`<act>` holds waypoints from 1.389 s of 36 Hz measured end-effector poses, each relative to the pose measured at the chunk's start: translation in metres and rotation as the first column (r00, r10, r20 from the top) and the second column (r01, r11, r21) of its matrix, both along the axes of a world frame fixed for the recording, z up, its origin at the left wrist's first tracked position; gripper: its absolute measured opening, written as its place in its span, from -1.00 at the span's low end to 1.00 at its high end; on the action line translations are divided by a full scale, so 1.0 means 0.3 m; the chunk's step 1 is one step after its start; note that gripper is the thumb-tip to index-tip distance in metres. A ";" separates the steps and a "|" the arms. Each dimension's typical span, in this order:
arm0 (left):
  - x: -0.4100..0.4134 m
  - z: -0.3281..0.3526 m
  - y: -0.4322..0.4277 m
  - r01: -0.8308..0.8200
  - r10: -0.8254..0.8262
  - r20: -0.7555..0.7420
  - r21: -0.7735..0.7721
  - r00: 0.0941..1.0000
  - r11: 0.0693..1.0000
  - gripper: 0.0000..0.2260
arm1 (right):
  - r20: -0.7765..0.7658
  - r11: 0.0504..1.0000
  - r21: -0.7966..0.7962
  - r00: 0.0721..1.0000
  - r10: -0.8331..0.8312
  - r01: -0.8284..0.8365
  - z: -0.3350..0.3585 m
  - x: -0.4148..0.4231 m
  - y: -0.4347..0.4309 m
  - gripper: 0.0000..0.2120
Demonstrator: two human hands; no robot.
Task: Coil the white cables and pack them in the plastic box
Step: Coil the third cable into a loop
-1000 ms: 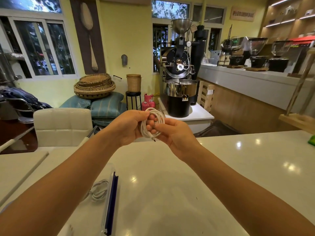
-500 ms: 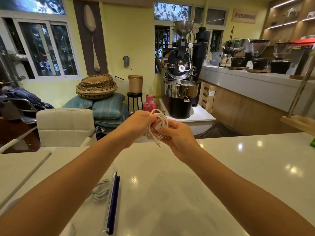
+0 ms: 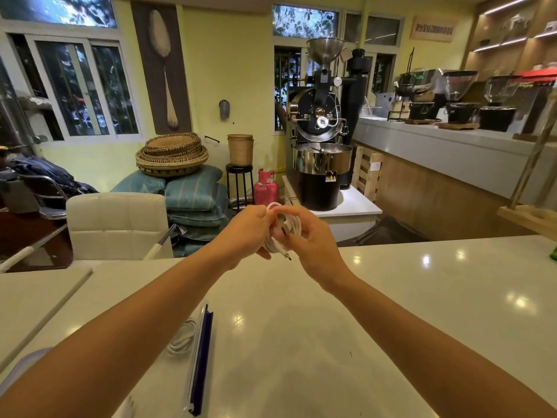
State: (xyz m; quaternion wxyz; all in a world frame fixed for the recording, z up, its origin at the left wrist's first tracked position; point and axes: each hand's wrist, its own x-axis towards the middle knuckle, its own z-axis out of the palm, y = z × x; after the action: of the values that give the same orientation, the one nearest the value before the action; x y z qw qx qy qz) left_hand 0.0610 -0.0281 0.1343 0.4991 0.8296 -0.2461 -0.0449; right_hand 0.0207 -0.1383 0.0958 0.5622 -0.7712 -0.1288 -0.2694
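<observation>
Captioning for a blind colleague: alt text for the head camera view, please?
The left hand and right hand hold a coiled white cable above a white table, its plug sticking out. Another coil lies in the clear plastic box.

Both hands, left hand (image 3: pixel 245 230) and right hand (image 3: pixel 313 245), gripping a coiled white cable (image 3: pixel 287 229) mid-frame, above white table (image 3: pixel 331 327), second cable (image 3: pixel 182 339) in plastic box (image 3: pixel 200 363) lower left

Looking at a café with its own roasting corner. Seeing a black coffee roaster (image 3: pixel 316 113) with steel hopper (image 3: pixel 325 49) and cooling tray (image 3: pixel 322 159), grinders (image 3: pixel 458 86) standing along a long service counter (image 3: pixel 437 146), lit shelves (image 3: pixel 509 40) above it, stuffed sacks (image 3: pixel 193 188) piled under woven trays (image 3: pixel 172 153), a pink gas bottle (image 3: pixel 265 190) nearby.
</observation>
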 end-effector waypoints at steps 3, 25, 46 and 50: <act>0.003 -0.002 0.000 -0.014 0.013 -0.025 -0.020 1.000 1.000 -0.72 | 0.103 0.986 -0.098 0.987 -0.125 0.135 -0.015 0.004 0.005 -0.72; 0.073 -0.051 0.116 -0.103 0.087 0.084 0.213 0.993 0.972 -0.72 | -0.099 0.988 0.055 0.985 -0.139 0.145 -0.042 0.028 0.007 -0.94; 0.048 -0.099 0.217 0.003 -0.052 0.113 0.396 0.992 0.918 -0.74 | -0.480 0.960 0.213 0.837 0.262 -0.179 -0.051 0.061 0.129 -0.97; 0.044 -0.105 0.263 0.022 -0.039 0.045 0.324 0.998 0.946 -0.73 | -0.507 0.955 0.234 0.815 0.280 -0.183 -0.059 0.061 0.167 -0.93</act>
State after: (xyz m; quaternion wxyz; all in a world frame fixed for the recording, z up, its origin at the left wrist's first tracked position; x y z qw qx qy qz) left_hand 0.0743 0.0507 0.1028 0.3491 0.8973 -0.2607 -0.0714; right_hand 0.0391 -0.0881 0.0780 0.6694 -0.7418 -0.0363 0.0168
